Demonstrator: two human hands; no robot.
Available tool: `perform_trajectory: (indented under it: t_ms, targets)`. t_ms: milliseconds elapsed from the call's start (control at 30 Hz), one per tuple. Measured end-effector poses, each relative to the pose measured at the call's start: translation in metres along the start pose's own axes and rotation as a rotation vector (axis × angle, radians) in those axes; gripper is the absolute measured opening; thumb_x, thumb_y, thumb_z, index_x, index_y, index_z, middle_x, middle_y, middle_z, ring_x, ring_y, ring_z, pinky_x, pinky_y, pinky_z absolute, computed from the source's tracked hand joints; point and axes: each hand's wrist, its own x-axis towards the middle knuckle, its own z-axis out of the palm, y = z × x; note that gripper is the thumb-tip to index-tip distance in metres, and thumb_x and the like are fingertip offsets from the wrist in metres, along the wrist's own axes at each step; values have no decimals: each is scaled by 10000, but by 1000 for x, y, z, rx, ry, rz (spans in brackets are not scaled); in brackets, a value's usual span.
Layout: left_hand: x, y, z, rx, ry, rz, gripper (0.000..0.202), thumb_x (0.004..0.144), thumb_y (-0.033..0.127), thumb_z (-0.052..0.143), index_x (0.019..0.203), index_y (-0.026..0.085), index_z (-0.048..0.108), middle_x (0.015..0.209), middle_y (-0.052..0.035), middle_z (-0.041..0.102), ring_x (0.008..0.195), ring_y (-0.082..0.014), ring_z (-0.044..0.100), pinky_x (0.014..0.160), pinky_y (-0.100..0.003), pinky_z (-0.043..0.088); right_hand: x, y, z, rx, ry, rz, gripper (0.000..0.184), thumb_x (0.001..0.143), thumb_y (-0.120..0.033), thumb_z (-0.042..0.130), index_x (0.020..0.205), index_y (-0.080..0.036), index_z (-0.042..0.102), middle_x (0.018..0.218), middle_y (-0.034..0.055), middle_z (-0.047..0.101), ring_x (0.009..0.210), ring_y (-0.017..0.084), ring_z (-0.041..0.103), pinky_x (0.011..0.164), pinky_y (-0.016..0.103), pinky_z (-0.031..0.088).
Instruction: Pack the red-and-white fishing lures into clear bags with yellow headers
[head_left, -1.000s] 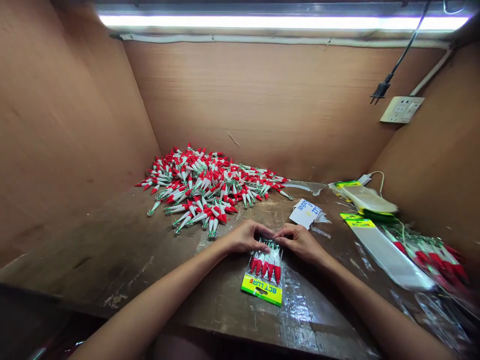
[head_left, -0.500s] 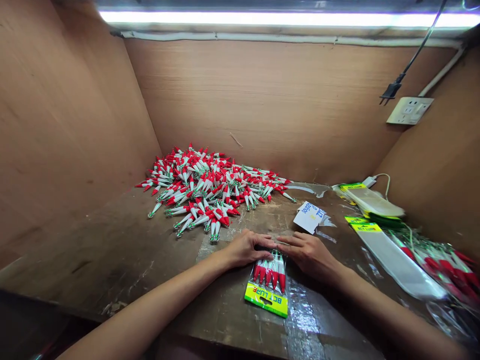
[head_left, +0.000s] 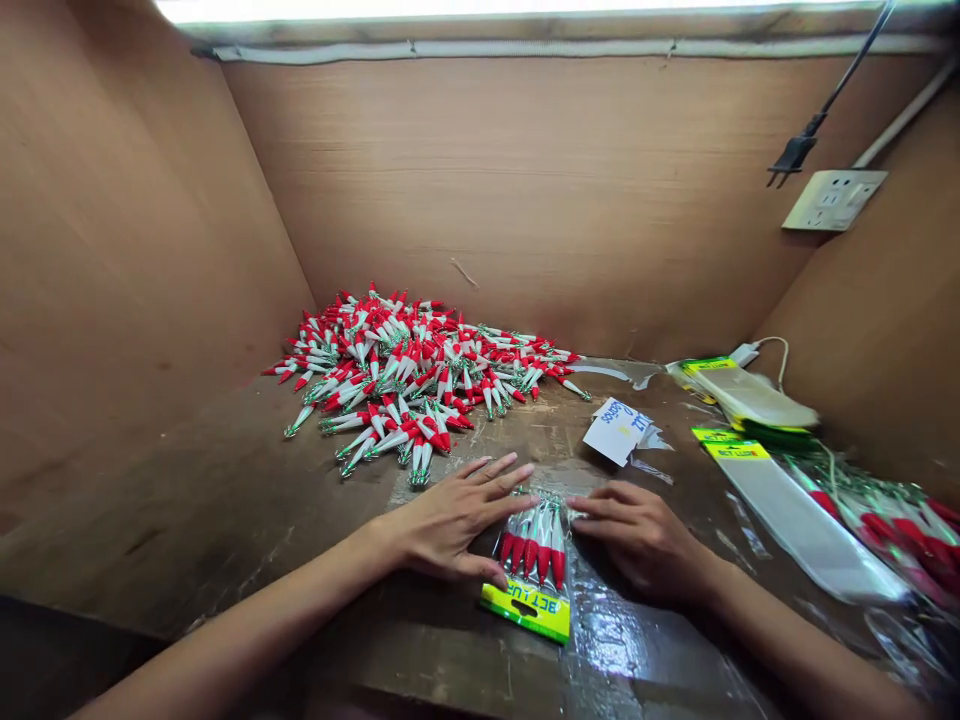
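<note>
A clear packet of red-and-white fishing lures (head_left: 534,545) lies on the table in front of me, its yellow-green header card toward me. My left hand (head_left: 461,515) has its fingers spread over the packet's left edge, with the thumb by the card. At the packet's upper right corner is my right hand (head_left: 645,535), its fingers stretched toward the plastic; its thumb is hidden. Green hooks show at the packet's far end. Beyond the left hand spreads a big pile of loose red-and-white lures (head_left: 420,365).
A handwritten white paper (head_left: 616,432) lies beyond my right hand. Flat bags with header cards (head_left: 802,520) and a stack of more bags (head_left: 750,390) are at the right, beside packed lures (head_left: 892,530). A black plug (head_left: 793,155) hangs near the wall socket (head_left: 832,200).
My left hand has slid left and its fingers have spread, uncovering more lures in the packet. My right hand has shifted slightly right, so the hands are farther apart. The view has tipped down slightly.
</note>
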Motion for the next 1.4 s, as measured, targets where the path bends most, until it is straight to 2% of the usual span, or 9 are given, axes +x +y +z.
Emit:
perform_trajectory:
  t_ms: [167,267,400,633,967,1067,1167,1233,1400]
  targets:
    - [57,41,30,-79,257,-539,866,893,725,440,1570,253,181,1646,-155,154,1479,-412,227,1132,-649,281,0,32,0,-248,210,438,547,926,-240,581,1458,-180,471,1469,131,520,1281,324,497,1073,539,417]
    - [80,62,50,-20,154,-555,930,712,685,694,1479,273,367,1654,-153,98,1445,-528,199,1047,-778,258,-5,48,3,-345,161,533,491,917,-247,581,1398,-153,543,1416,148,564,1238,350,511,1029,546,439]
    - [68,70,49,55,260,-474,601,722,259,687,1296,265,509,1670,-74,16,1386,-415,366,988,-594,466,-9,43,-10,-267,274,563,311,960,-223,495,1198,-225,695,1145,104,690,1035,290,597,928,462,489]
    - [-50,46,-4,308,474,-530,687,678,67,584,1327,275,501,1664,-29,88,1436,-324,326,1110,-471,411,21,-1,-22,614,449,932,251,890,-415,650,1021,-204,680,894,37,685,753,197,638,681,300,518]
    - [-246,-102,-50,510,517,-1052,456,838,201,524,1290,218,582,1622,-89,257,1384,-384,416,1052,-524,419,74,-2,-7,1298,707,1013,306,691,-354,858,854,-197,652,832,10,683,684,128,636,706,256,557]
    - [-221,-96,-45,599,567,-1141,443,936,313,450,1360,217,535,1608,-130,277,1434,-433,310,1050,-626,361,77,11,6,1218,372,1092,335,722,-429,813,901,-180,677,858,74,720,708,193,678,701,336,577]
    - [-150,-56,-43,580,611,-984,477,960,418,451,1381,200,508,1547,-127,399,1383,-336,422,1091,-473,379,84,47,9,497,184,1022,373,857,-450,662,1128,-195,663,1098,115,720,951,252,687,842,383,548]
    - [-93,-19,-38,410,491,-889,504,967,512,433,1377,230,513,1381,-112,587,1213,-278,588,989,-385,468,98,78,5,-32,60,970,340,914,-406,581,1192,-218,637,1217,107,683,1145,262,619,978,376,472]
    - [6,38,-11,299,136,-768,1039,730,857,504,1489,156,391,1147,-199,681,964,-366,676,811,-438,514,144,130,10,-205,-75,1078,395,888,-462,612,1152,-169,620,1118,162,701,1112,318,627,891,381,474]
